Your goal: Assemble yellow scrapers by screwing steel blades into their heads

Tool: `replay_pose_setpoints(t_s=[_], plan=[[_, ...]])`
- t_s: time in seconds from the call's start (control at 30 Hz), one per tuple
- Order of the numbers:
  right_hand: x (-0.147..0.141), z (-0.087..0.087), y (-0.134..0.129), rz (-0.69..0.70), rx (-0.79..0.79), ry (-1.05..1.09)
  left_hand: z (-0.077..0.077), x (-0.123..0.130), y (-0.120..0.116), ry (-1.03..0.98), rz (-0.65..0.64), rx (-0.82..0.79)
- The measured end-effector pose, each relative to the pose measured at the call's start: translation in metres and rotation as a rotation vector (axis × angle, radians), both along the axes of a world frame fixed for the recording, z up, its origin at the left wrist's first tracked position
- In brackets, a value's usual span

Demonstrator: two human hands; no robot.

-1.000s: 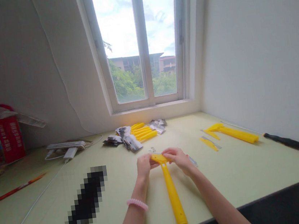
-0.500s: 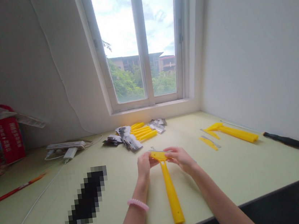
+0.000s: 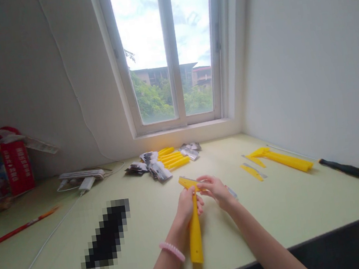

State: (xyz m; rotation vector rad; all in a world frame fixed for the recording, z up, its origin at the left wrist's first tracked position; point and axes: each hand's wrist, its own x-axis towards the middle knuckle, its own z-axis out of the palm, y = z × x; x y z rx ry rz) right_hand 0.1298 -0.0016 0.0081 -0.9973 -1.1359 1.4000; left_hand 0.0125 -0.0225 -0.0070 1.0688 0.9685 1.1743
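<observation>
A yellow scraper [image 3: 195,233] with a long handle lies between my hands at the front of the table, its wide head pointing away from me. My left hand [image 3: 188,204] is wrapped round its neck, just below the head. With bent fingers, my right hand [image 3: 215,190] pinches the right end of the head, where a thin metal edge runs along the top. Those fingers hide part of the head. Just past my right wrist a small silvery-blue item [image 3: 232,192] peeks out, mostly covered.
Yellow handles [image 3: 174,159] and silver packets [image 3: 160,171] are piled below the window. At right lie another yellow scraper [image 3: 287,160], a loose yellow head piece [image 3: 252,172] and a black-handled screwdriver [image 3: 345,168]. A power strip [image 3: 81,176] and red stick [image 3: 21,228] are at left.
My left hand has shifted from the left end of the scraper head down to its neck. The handle's lower end has swung left, and the head has turned slightly.
</observation>
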Motion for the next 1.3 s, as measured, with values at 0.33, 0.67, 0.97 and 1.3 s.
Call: replay_pose_setpoints(t_s=[0.33, 0.67, 0.97, 1.3], plan=[[0.004, -0.015, 0.023, -0.227, 0.226, -0.458, 0.005, -0.021, 0.007, -0.003, 0.215, -0.120], [-0.034, -0.024, 0.051, -0.165, 0.437, -1.019, 0.007, -0.041, 0.012, -0.102, 0.625, -0.132], [-0.041, -0.032, 0.065, -0.229, 0.524, -1.009, 0.004, -0.040, 0.013, -0.068, 0.558, -0.150], [-0.037, -0.036, 0.067, -0.166, 0.624, -0.900, 0.003, -0.039, 0.013, -0.063, 0.545, -0.136]])
